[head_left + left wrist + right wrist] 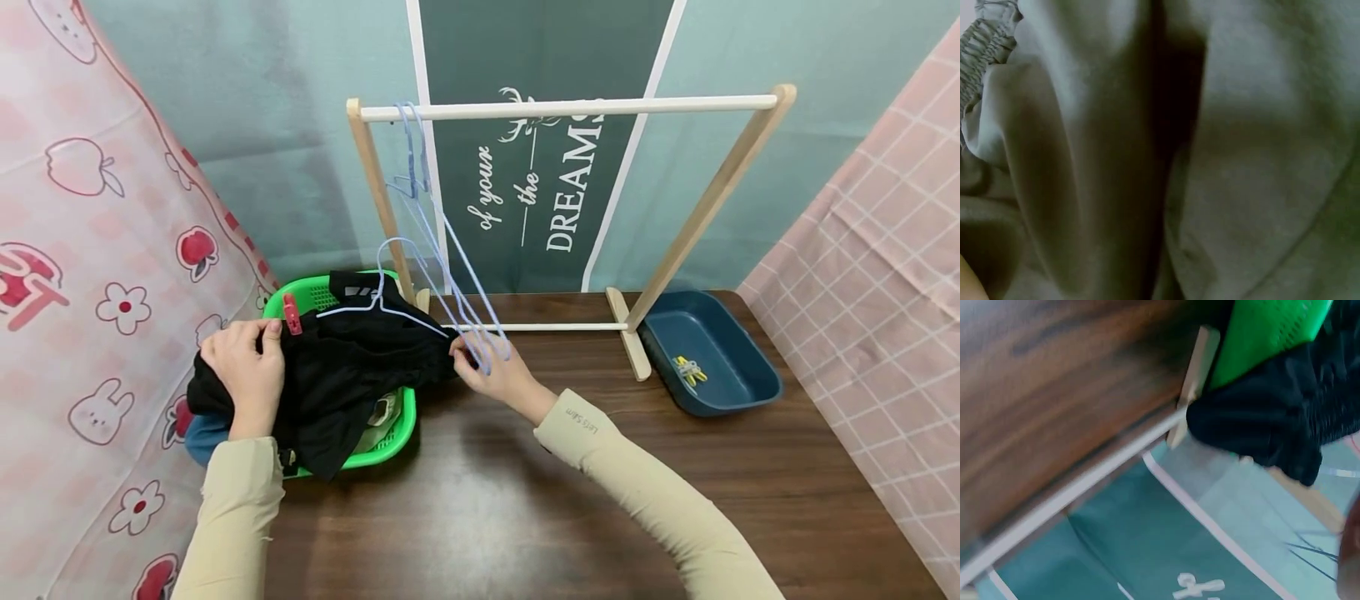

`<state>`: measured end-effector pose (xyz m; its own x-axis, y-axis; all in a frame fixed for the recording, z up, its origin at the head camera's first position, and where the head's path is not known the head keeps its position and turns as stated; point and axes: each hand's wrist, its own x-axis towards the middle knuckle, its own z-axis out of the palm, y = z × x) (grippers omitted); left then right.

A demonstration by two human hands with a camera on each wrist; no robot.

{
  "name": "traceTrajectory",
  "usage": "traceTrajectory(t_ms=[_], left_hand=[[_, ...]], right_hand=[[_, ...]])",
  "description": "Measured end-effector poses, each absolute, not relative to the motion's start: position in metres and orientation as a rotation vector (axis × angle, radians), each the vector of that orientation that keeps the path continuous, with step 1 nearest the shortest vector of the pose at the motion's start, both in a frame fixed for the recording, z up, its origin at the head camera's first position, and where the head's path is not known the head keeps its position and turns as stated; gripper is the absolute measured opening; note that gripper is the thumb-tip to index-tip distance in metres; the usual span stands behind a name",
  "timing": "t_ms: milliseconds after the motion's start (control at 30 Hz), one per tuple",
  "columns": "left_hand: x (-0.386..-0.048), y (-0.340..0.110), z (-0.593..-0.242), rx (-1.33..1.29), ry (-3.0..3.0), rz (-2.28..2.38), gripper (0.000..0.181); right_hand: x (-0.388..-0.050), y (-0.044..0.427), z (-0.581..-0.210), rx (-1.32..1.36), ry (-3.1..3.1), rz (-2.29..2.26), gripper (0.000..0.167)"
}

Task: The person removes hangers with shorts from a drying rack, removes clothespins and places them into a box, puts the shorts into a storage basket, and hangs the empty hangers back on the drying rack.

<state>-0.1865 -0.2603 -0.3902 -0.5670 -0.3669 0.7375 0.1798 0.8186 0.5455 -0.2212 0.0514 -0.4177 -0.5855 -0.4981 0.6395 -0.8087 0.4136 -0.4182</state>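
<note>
A pair of black pants (337, 367) with a gathered elastic waistband (1335, 403) is stretched between both hands over the green basket (405, 417). My left hand (243, 367) grips its left side, close to a red clothespin (292, 315) on the waist edge. At the opposite end, my right hand (495, 371) pinches the waistband's corner. A light blue hanger (380, 302) lies along the waist, its hook pointing up and its lower part hidden by the cloth. Close folds of the pants (1260, 156) fill the left wrist view.
More blue hangers (411, 158) hang at the left end of the rack's white rod (570, 107), their lower ends in front of my right hand. Other clothes (381, 421) lie in the basket. A dark blue bin (723, 333) at right holds yellow and grey clothespins (688, 371).
</note>
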Motion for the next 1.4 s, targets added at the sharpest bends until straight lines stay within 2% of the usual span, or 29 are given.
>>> traceTrajectory(t_ms=[167, 367, 533, 767, 867, 1133, 1400], left_hand=[[-0.187, -0.254, -0.385, 0.115, -2.085, -0.687, 0.03], [-0.19, -0.246, -0.382, 0.072, -2.066, -0.66, 0.03], [-0.19, -0.238, -0.381, 0.014, -2.052, -0.62, 0.03], [-0.187, -0.226, -0.378, -0.083, -2.002, -0.56, 0.031], [-0.186, -0.223, -0.378, -0.128, -1.986, -0.538, 0.031], [-0.187, -0.221, -0.381, -0.173, -1.982, -0.525, 0.031], [-0.188, -0.22, -0.382, -0.183, -1.991, -0.527, 0.032]], right_hand=[[-0.209, 0.03, -0.422, 1.22, -2.384, 1.042, 0.013], [-0.194, -0.015, -0.385, 1.214, -2.287, 1.008, 0.019], [-0.201, -0.043, -0.351, 1.114, -2.402, 1.029, 0.028], [-0.218, -0.061, -0.323, 1.065, -2.595, 1.065, 0.05], [-0.222, -0.064, -0.319, 1.082, -2.626, 1.069, 0.045], [-0.22, -0.063, -0.323, 1.092, -2.499, 1.099, 0.019], [-0.223, -0.062, -0.333, 0.976, -2.386, 1.293, 0.016]])
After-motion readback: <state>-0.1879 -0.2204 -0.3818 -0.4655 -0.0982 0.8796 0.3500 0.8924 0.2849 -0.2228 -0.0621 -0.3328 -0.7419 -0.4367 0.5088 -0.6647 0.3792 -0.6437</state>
